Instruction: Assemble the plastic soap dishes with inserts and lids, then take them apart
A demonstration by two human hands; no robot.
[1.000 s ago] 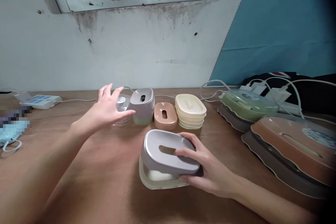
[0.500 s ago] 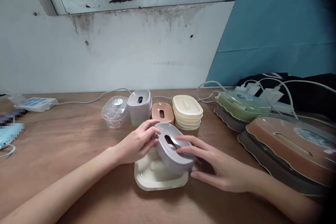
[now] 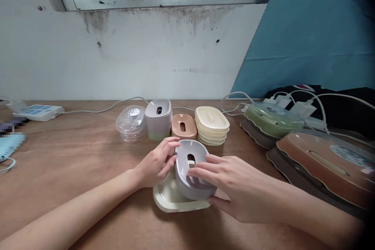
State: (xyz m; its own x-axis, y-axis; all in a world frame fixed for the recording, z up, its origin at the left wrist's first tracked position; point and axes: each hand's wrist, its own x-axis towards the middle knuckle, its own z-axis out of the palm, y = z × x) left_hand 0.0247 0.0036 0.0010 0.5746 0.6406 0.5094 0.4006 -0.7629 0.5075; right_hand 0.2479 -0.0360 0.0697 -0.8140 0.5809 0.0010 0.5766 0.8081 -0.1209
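Observation:
A grey, rounded plastic slotted container [image 3: 191, 190], its sunken top pierced by an oval slot, is tilted over a cream plastic tray [image 3: 168, 199]. My left hand [image 3: 158, 162] is closed on its far left edge, fingertips at the rim. My right hand [image 3: 231, 181] grips the near right side, with fingers over the sunken top near the slot and thumb low at the side. The container covers much of the tray, which lies on the wooden table. Whether the two touch I cannot tell.
Behind stand stacked clear lids [image 3: 131, 121], grey slotted containers [image 3: 158, 119], a tan slotted container [image 3: 184, 125] and stacked cream trays [image 3: 212, 123]. Larger green [image 3: 265, 119] and brown [image 3: 319, 160] lidded containers sit right, beside white cables. A power strip [image 3: 39, 112] and blue mask [image 3: 11, 146] lie left.
My right hand has moved a little left and further over the container's top. The container has turned slightly in my hands and sits a bit lower over the cream tray.

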